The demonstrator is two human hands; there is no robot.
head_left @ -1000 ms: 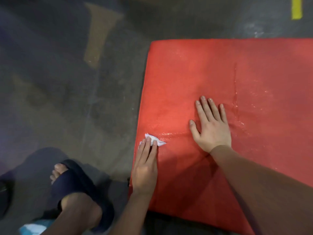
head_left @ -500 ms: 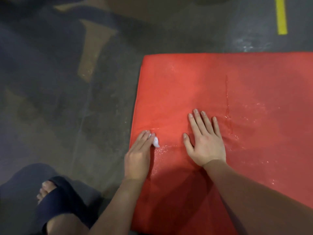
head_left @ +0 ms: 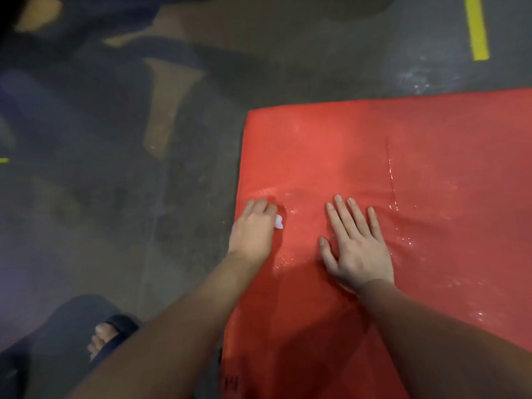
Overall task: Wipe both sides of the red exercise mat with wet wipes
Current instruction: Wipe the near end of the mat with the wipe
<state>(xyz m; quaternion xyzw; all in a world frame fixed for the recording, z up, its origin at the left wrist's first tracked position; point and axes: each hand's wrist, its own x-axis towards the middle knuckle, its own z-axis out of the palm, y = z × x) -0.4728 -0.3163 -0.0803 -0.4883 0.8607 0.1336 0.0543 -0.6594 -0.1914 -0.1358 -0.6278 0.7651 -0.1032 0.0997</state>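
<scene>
Nearest to the person, a bare foot in a dark sandal (head_left: 108, 336) stood on the grey concrete floor (head_left: 121, 226), just left of the left forearm. Both forearms reached forward over the near part of the red exercise mat (head_left: 417, 145), which lay flat on the floor and filled the right half of the scene, its left edge and far left corner in plain sight. Some small dark marks (head_left: 230, 383) showed near the mat's near left edge, too blurred to read.

Farther out, the left hand (head_left: 253, 228) sat at the mat's left edge, knuckles up and fingers bent down over a crumpled white wet wipe (head_left: 279, 221), gripping it against the surface; only a small corner of the wipe peeked out on the thumb side. Just to its right, apart from it, the right hand (head_left: 357, 246) lay palm down on the mat with fingers straight and slightly spread, holding nothing.

Around and beyond both hands the red surface glistened with wet streaks and droplets, and a thin wet line (head_left: 390, 174) ran away from the person to the right of the right hand.

Past the mat's far edge, the floor carried a pale tan patch (head_left: 169, 102) at the left and a strip of yellow tape (head_left: 476, 27) at the far right.
</scene>
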